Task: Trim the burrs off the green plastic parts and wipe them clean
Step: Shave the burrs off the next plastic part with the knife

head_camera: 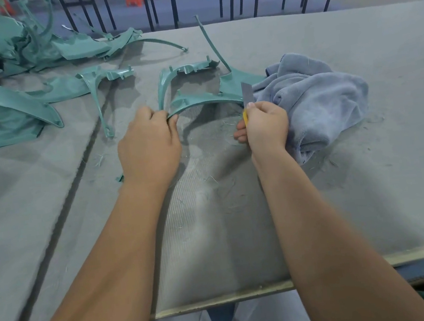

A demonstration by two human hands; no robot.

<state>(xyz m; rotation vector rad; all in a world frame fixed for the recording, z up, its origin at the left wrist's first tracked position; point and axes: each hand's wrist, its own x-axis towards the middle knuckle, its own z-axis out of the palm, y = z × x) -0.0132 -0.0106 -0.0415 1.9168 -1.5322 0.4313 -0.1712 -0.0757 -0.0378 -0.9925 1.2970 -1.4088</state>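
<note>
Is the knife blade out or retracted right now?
Out. The grey blade sticks up above the right hand, which grips the yellow knife, at the right end of the green part the left hand holds.

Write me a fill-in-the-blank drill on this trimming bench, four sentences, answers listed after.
1. The left hand grips the curved green plastic part at its ____ end.
2. The right hand holds a yellow-handled ____ with a grey blade.
3. The crumpled blue-grey cloth lies to the ____ of that part.
4. The pile of green plastic parts sits at the bench's far ____.

Answers: left; knife; right; left
</note>
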